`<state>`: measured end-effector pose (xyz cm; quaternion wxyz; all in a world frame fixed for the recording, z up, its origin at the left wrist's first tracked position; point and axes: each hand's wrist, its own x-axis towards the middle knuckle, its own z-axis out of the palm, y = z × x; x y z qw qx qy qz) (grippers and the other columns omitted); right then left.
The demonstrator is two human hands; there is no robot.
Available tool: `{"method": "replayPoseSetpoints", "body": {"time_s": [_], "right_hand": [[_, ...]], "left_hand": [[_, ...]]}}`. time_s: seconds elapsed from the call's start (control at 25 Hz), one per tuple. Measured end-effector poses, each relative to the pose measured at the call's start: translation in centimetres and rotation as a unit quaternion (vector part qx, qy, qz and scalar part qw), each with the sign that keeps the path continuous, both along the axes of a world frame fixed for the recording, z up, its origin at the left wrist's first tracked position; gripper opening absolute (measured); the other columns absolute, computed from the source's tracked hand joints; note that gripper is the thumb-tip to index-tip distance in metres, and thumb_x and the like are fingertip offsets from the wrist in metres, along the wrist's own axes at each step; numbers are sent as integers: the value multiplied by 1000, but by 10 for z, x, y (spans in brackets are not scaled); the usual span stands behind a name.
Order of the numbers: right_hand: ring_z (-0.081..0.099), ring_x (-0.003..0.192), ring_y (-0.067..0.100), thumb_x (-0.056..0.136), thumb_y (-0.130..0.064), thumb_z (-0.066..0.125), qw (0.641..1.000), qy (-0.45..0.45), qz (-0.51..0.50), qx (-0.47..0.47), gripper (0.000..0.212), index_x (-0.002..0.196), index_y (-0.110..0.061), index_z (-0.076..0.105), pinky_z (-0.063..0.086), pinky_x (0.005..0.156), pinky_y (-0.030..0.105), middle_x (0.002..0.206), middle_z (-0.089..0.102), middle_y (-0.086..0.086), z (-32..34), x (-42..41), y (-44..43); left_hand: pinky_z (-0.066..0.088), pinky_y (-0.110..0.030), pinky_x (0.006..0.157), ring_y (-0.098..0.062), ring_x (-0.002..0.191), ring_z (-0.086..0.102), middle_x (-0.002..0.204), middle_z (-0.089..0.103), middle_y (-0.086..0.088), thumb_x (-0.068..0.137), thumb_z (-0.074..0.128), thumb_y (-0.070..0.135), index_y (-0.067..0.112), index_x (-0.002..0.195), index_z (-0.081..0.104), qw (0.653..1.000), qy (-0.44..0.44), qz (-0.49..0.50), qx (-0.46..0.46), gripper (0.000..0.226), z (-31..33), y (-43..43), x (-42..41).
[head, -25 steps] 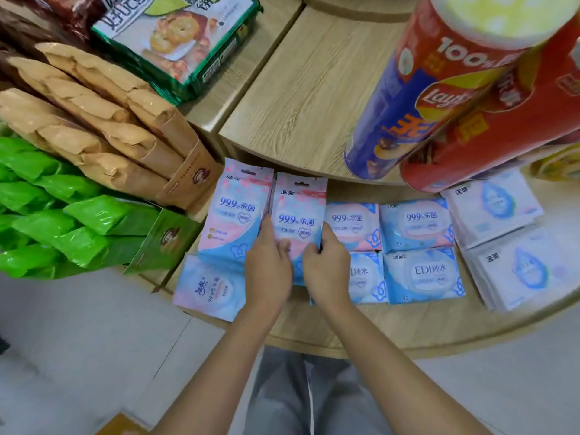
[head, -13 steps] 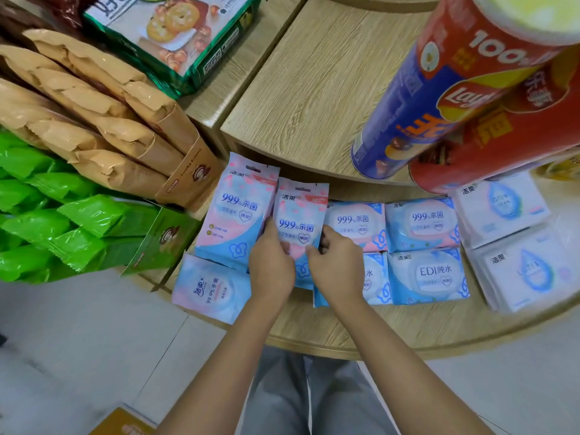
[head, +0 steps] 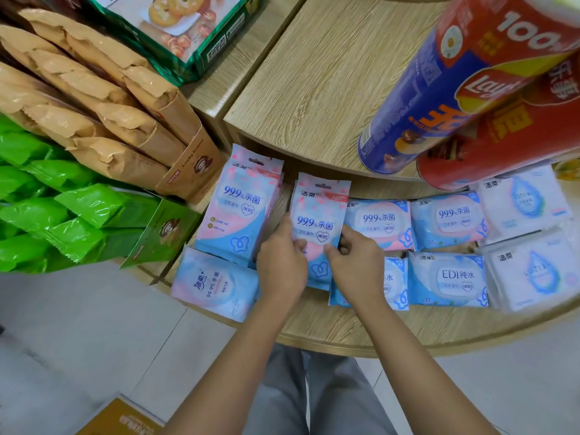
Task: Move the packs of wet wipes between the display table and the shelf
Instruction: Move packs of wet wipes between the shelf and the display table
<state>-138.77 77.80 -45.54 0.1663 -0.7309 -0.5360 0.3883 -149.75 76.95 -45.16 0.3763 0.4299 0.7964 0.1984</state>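
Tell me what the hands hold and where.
The middle tall wipes pack: left hand pinches its lower left edge, right hand its lower right edge.

- Brown paper snack bags [head: 94, 98]: upper left, packed in overlapping rows, crimped tops facing the camera.
- Brown display carton [head: 191, 164]: holds the near end of those bags; cartoon face and "Lucky Emma" printed on its side.
- Green foil packets [head: 62, 215]: left edge, below the brown bags, glossy and piled loosely.
- Green display carton [head: 163, 233]: open front flap, same cartoon face.
- Green biscuit pack [head: 188, 29]: top centre, biscuit photo on its face, barcode on its side.
- Blue Lay's tube [head: 439, 89]: upper right, appears tilted.
- Red tube [head: 508, 142]: just beside the blue one, touching it.
- Tiled floor [head: 78, 340]: pale grey.
- Yellow-brown box [head: 122, 419]: bottom edge, partly cut off.
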Motion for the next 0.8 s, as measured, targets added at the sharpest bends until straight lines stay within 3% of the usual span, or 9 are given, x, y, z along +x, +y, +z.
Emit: {"method": "replayPoseSetpoints", "body": {"time_s": [0.12, 0.2, 0.32, 0.44, 0.6, 0.72, 0.8], "right_hand": [[44, 52, 9, 79, -6, 62, 999, 50, -18, 0, 11, 86, -13, 67, 38, 56, 27, 59, 57, 0, -5, -8, 4], [46, 57, 19, 78, -7, 63, 999, 41, -16, -5, 4, 81, -7, 65, 37, 57, 31, 61, 58, 5, -14, -12, 7], [51, 62, 24, 81, -13, 65, 1000, 3, -7, -7, 9, 80, -5, 61, 37, 58, 29, 64, 59, 6, -21, -14, 7], [64, 80, 28, 82, -18, 67, 1000, -14, -10, 5, 19, 99, -9, 64, 51, 72, 35, 86, 70, 9, -19, -17, 3], [64, 91, 23, 84, -24, 65, 999, -31, -21, 34, 34, 117, -15, 59, 52, 80, 40, 102, 68, 4, 1, -9, -6], [64, 84, 22, 87, -19, 60, 1000, 0, -9, 29, 25, 111, -13, 63, 52, 79, 41, 99, 69, 4, 18, 16, -20], [65, 79, 22, 87, -13, 59, 999, 31, 16, 25, 19, 105, -11, 67, 53, 79, 42, 97, 70, 7, 30, 37, -35]], "left_hand": [[42, -29, 70, -26, 89, 61, 93, 67, -8, 88, 54, 3, 15, 124, 50, 1000, 22, 10, 5, 38, 1, 3, -4], [46, -32, 75, -28, 97, 62, 101, 66, -11, 89, 55, 5, 14, 129, 47, 1000, 14, 10, -2, 42, -3, 5, -4], [47, -32, 85, -29, 102, 61, 112, 65, -12, 88, 59, 6, 15, 136, 43, 999, -31, 28, 1, 52, -11, 2, -7], [42, -24, 85, -25, 105, 60, 119, 62, -9, 86, 58, 2, 13, 135, 45, 997, -40, 29, 56, 51, -13, -5, -7], [37, -21, 102, -13, 131, 41, 143, 44, -4, 89, 52, 1, 10, 128, 52, 989, -35, 8, 146, 40, 2, -25, 0], [41, -9, 90, 4, 106, 53, 122, 58, 3, 92, 52, 3, 11, 120, 58, 980, -43, -29, 194, 30, 23, -41, -5], [41, -4, 79, 9, 91, 58, 104, 65, 7, 93, 53, 7, 12, 116, 60, 980, -85, -70, 167, 25, 39, -50, -7]]}}
